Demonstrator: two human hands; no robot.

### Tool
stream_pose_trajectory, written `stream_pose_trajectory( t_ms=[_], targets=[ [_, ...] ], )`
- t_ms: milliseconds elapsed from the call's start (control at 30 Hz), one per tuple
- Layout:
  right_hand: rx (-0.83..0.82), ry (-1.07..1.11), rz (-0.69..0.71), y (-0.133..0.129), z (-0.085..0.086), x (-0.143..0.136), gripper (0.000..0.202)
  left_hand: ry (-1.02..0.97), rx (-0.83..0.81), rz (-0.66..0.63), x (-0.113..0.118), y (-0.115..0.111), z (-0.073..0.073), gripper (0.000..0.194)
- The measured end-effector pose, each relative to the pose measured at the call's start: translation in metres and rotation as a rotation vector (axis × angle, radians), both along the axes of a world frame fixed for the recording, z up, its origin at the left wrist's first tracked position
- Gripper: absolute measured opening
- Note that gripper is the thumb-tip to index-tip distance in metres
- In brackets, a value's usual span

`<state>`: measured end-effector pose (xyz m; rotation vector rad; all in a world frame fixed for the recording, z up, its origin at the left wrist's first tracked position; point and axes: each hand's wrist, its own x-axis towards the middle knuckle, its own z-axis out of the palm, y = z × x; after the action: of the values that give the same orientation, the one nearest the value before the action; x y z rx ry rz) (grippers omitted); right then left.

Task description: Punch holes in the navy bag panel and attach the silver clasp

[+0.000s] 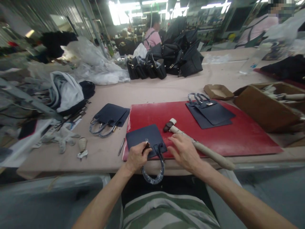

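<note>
A dark blue bag panel (pixel 143 136) lies on the near left part of a red mat (pixel 152 114), its plastic-wrapped handle (pixel 153 181) hanging over the table edge. My left hand (pixel 137 157) is closed on a small metal piece (pixel 147 142) at the panel's near edge. Just right of the panel, my right hand (pixel 183 151) has its fingers apart, with nothing seen in them. It is beside a hammer (pixel 207 151) with a wrapped handle, which lies across the mat with its head near the panel. A thin metal rod (pixel 121 147) lies left of the panel.
Blue panels with wrapped handles lie left (pixel 109 114) and on the mat's right (pixel 212 113). A glove (pixel 63 136) and small tool (pixel 82 148) are at left. Cardboard boxes (pixel 269 108) stand right. Black bags (pixel 152 66) sit farther back; a person (pixel 152 38) is behind them.
</note>
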<state>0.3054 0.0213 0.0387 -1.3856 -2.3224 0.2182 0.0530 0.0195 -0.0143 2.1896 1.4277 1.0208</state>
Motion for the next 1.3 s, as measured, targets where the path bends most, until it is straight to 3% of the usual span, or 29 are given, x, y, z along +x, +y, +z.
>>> stream_pose_trajectory(
  t_ms=[133,233,333,433,567,633,700,867,1033,1300],
  targets=[
    [-0.141,0.065,0.13,-0.022,-0.019,-0.044,0.046,-0.108,-0.136,0.033,0.002,0.0,0.003,0.011],
    [-0.149,0.043,0.098,-0.027,-0.031,-0.055,0.058,-0.556,-0.358,0.232,-0.004,0.006,0.005,0.025],
    [-0.156,0.054,0.093,-0.026,-0.034,-0.053,0.059,-0.915,-0.414,0.478,-0.03,0.017,0.007,0.046],
    [-0.169,0.049,0.086,-0.024,-0.032,-0.052,0.059,-0.695,-0.427,0.624,-0.073,0.025,0.013,0.044],
    [-0.162,0.05,0.06,-0.024,-0.03,-0.056,0.055,0.159,-0.513,0.763,-0.124,0.024,0.027,0.033],
    [-0.159,0.052,0.052,-0.025,-0.031,-0.057,0.053,0.549,-0.602,0.76,-0.134,0.02,0.033,0.035],
    [-0.161,0.055,0.049,-0.025,-0.032,-0.058,0.053,0.731,-0.628,0.742,-0.133,0.016,0.037,0.038],
    [-0.157,0.045,0.061,-0.025,-0.034,-0.057,0.055,0.688,-0.39,0.718,-0.106,0.015,0.04,0.032],
    [-0.134,0.05,0.063,-0.022,-0.038,-0.057,0.054,0.553,-0.608,0.58,-0.092,0.032,0.034,0.025],
    [-0.145,0.041,0.044,-0.022,-0.037,-0.059,0.056,0.36,-0.686,0.594,-0.111,0.049,0.03,0.016]
  ],
)
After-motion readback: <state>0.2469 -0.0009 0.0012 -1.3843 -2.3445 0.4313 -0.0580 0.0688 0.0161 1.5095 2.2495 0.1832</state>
